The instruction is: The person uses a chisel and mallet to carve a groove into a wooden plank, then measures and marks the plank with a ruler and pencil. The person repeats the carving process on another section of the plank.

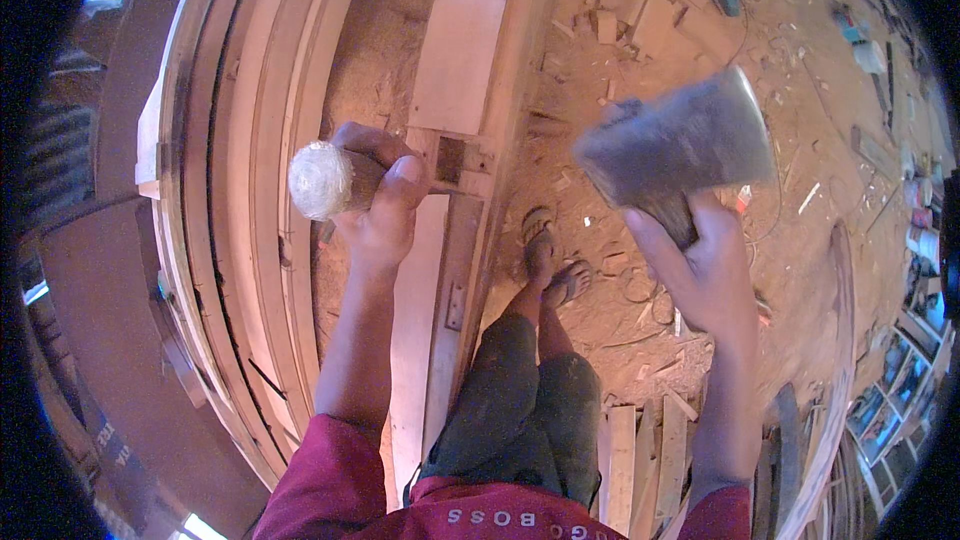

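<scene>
hatchet (680, 140) hung at the right, clasped in the curled right hand (712, 255); the left hand (388, 208) was wrapped round a white-ended wooden tool handle (320, 181), above the timber beam (418, 285), where a square mortise (451, 159) already looked cut, though how much remained could not be told

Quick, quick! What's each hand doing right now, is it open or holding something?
Left hand: closed, holding a tool with a round, whitish end.
Right hand: closed, holding a hatchet by its handle.
</scene>
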